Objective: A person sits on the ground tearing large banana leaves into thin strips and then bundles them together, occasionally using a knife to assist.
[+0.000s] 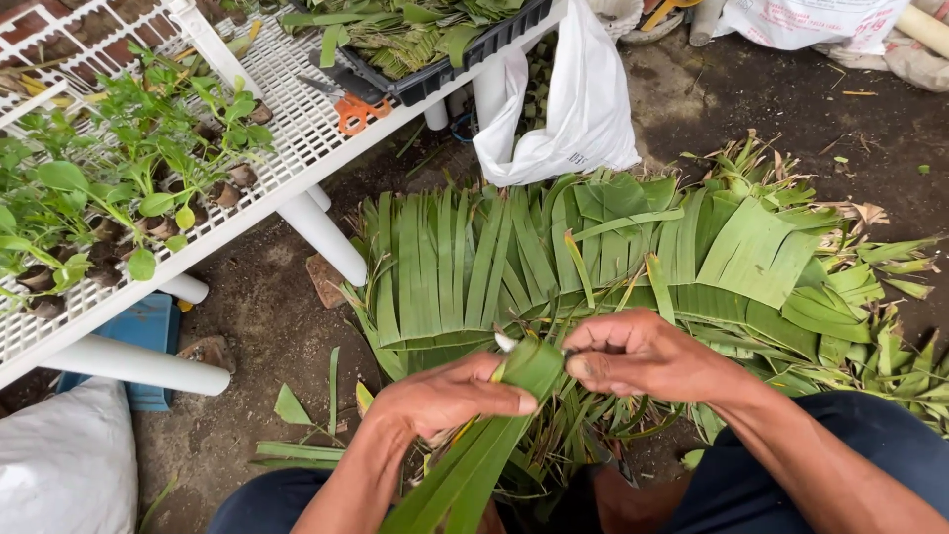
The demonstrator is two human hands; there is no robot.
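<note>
My left hand [450,398] grips a long green leaf strip [474,465] near its upper end, where the strip is bent over. My right hand [633,354] pinches the folded tip of that same strip, and a small pale point sticks out by the fold. Both hands hover just above a spread of cut green leaf strips [474,267] laid side by side on the dirt ground. My knees in dark trousers show at the bottom.
A white mesh rack [297,119] on white pipe legs stands at the left, carrying seedlings [119,168], orange-handled scissors [356,111] and a black tray of folded leaves [415,44]. A white plastic bag [573,109] hangs from it. Another white sack [59,465] lies bottom left.
</note>
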